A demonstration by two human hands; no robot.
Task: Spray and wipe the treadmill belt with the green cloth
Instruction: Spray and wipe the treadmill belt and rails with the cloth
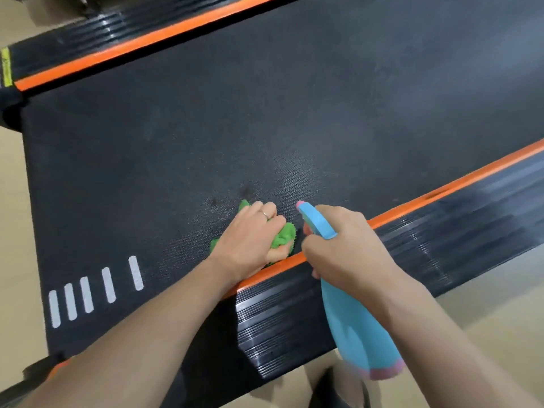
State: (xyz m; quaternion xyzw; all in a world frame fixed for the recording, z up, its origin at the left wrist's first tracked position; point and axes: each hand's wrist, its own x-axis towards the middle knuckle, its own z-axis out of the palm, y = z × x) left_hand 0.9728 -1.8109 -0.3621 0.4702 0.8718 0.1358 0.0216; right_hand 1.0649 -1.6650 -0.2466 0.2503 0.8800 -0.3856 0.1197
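Nearest, right hand point(347, 245) grips blue spray bottle point(356, 328) by its neck, nozzle aimed at belt for spraying. Beside it, left hand point(250, 240) clutches bunched green cloth point(284, 237), pressed on treadmill belt point(265, 113) near orange rail point(441, 192). Beyond, belt looks dark, textured, spotted damp.

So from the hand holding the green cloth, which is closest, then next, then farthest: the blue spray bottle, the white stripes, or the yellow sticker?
From the left hand:
1. Blue spray bottle, just to its right.
2. White stripes, lower left on the belt.
3. Yellow sticker, far upper-left corner.
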